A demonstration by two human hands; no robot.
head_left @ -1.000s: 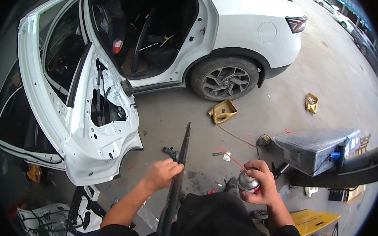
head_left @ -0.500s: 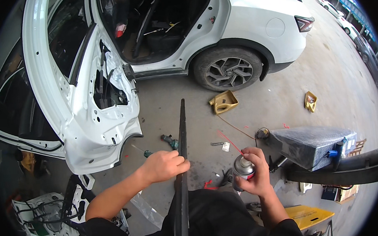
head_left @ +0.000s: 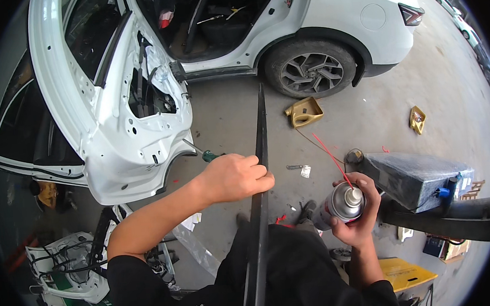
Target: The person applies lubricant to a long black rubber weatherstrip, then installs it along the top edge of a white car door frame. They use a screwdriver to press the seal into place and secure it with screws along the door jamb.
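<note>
My left hand (head_left: pixel 238 177) is closed around a long narrow black trim strip (head_left: pixel 255 237). From my body the strip runs away toward the car's rear wheel. Just beyond that hand a green-handled screwdriver (head_left: pixel 210 155) shows, its shaft pointing at the door; I cannot tell whether the hand holds it or it lies behind. In my right hand (head_left: pixel 367 212) is a silver-topped spray can (head_left: pixel 348 202). Its thin red straw (head_left: pixel 331 155) points up and left, apart from the strip. The fingers wrap the can's side, and the nozzle is uncovered.
A white car (head_left: pixel 354 9) stands ahead with its stripped door (head_left: pixel 107 128) open at left. On the floor are cut gold jugs (head_left: pixel 306 112), a small metal tool (head_left: pixel 295 167) and a plastic-wrapped box (head_left: pixel 417 175). A yellow panel (head_left: pixel 407 273) and white car parts (head_left: pixel 65 268) lie nearby.
My left hand and the strip have shifted right and away from me. The right hand has moved right, its finger has left the nozzle, and the can's top faces me more.
</note>
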